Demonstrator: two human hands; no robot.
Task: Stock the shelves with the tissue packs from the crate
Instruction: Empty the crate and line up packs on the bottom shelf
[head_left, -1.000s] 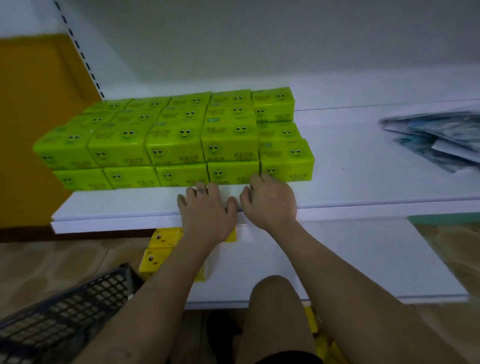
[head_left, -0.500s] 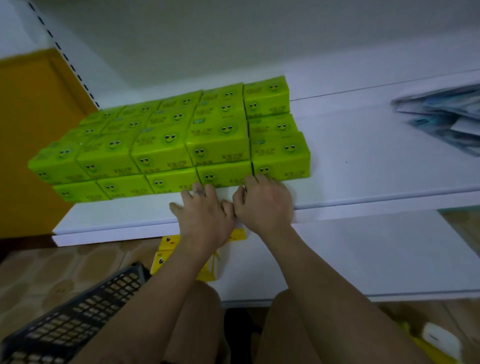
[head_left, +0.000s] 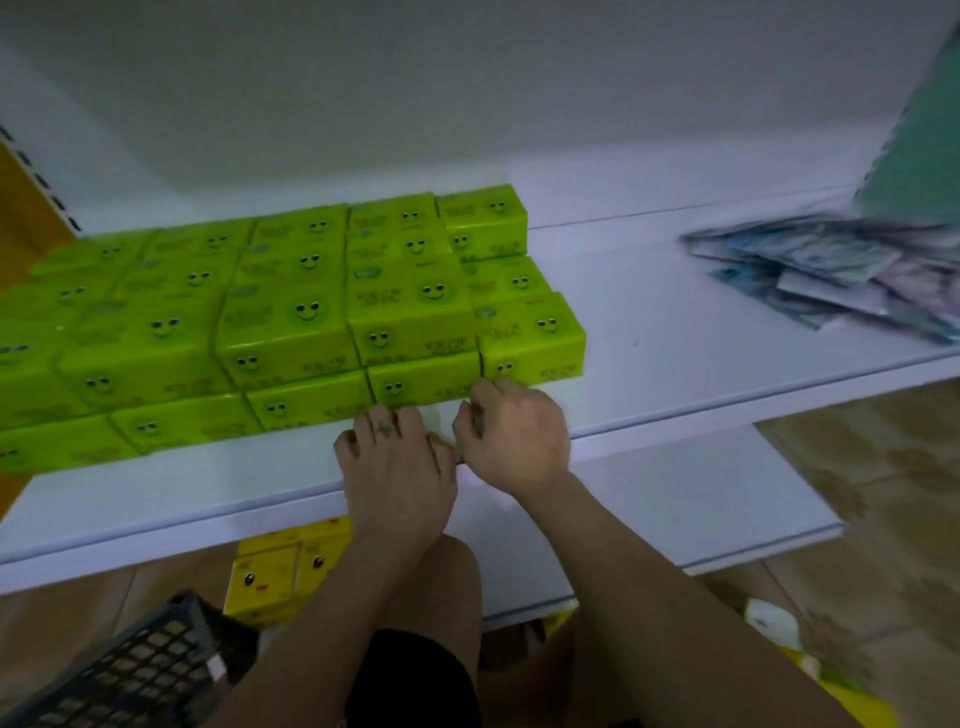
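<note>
Left hand (head_left: 395, 467), right hand (head_left: 511, 441): grips slack, empty, fingertips against green tissue packs (head_left: 291, 332) near shelf (head_left: 675, 374) front edge; print blurred.

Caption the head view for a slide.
Left hand and right hand touch the front green tissue packs stacked on the white shelf.

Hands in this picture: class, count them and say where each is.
2. The left hand lies on the white shelf before the green tissue packs; the right hand is beside it, against the front packs. No others show.
</note>
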